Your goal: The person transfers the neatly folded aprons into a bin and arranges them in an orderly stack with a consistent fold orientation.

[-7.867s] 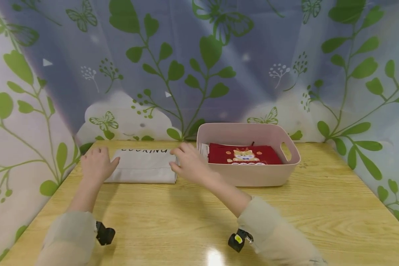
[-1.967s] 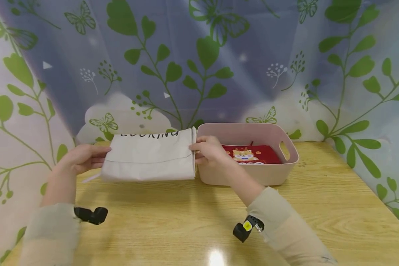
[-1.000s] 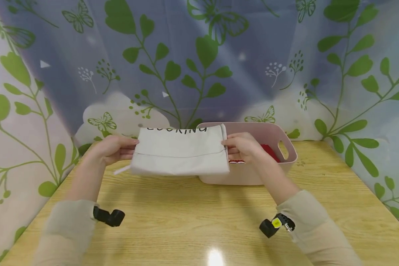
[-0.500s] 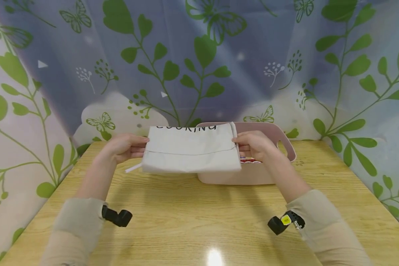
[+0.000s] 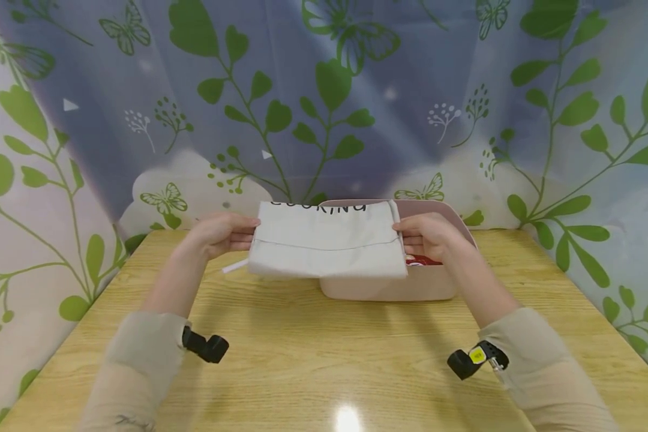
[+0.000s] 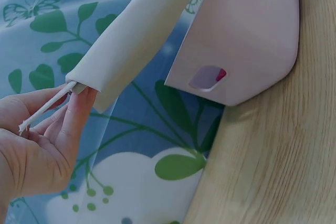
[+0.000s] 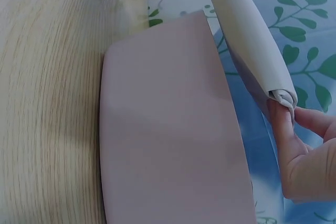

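Observation:
A folded off-white apron (image 5: 326, 240) with black "COOKING" lettering is held up level above the table. My left hand (image 5: 224, 233) pinches its left end, thumb on top and fingers beneath; a thin white strap (image 6: 44, 107) hangs out there. On the opposite end, my right hand (image 5: 426, 235) grips the folded layers (image 7: 283, 97) the same way. The apron overlaps the left part of a pink plastic basket (image 5: 389, 288) in the head view. Inside the basket a bit of red printed cloth (image 5: 423, 260) shows; the rest is hidden behind the apron and right hand.
The basket stands at the back of a light wooden table (image 5: 313, 354), close to a curtain (image 5: 281, 90) printed with leaves and butterflies. An oval handle hole (image 6: 208, 77) opens in the basket's end wall. Black wrist cameras (image 5: 207, 348) stick out from both sleeves.
Earlier the apron lay on the table left of the basket with both hands beside it. Both hands have since lifted it and carried it right, over the basket's left part.

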A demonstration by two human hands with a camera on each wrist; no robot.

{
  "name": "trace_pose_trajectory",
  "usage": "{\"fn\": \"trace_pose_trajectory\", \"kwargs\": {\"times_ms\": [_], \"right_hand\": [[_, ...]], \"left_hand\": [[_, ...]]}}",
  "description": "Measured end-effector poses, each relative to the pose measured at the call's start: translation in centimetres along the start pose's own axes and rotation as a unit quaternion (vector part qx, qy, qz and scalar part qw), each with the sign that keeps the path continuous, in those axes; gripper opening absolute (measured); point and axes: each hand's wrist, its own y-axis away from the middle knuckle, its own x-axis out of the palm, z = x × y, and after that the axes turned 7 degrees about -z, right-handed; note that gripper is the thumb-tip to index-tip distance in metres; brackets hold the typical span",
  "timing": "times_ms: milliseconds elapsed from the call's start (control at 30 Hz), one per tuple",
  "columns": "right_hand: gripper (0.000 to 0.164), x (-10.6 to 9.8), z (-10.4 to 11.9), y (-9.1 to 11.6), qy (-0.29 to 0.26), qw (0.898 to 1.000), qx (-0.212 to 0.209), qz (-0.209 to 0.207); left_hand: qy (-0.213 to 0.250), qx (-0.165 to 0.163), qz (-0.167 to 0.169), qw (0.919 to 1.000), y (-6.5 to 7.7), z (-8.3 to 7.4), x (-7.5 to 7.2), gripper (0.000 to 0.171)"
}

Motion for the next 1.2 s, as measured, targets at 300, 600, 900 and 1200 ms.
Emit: {"fn": "trace_pose_trajectory", "kwargs": {"times_ms": [300,600,900,1200], "right_hand": [[0.003,-2.4,-0.1,-0.1,-0.003,1.000,-0.002,-0.009],[0.023,-4.2,-0.3,0.0,0.010,0.999,0.010,-0.052],[0.050,-5.6,-0.3,0.0,0.035,0.998,0.004,-0.046],[0.035,-6.6,-0.2,0.1,0.026,0.999,-0.001,-0.030]], "left_hand": [[0.010,0.002,-0.008,0.9999,-1.2,-0.2,2.6,0.010],[0.005,0.005,-0.019,0.9998,-2.5,-0.2,5.0,0.009],[0.004,-0.011,-0.012,0.9999,-3.3,-0.1,6.5,0.017],[-0.004,-0.015,-0.003,0.9999,-4.0,-0.4,7.7,0.027]]}}
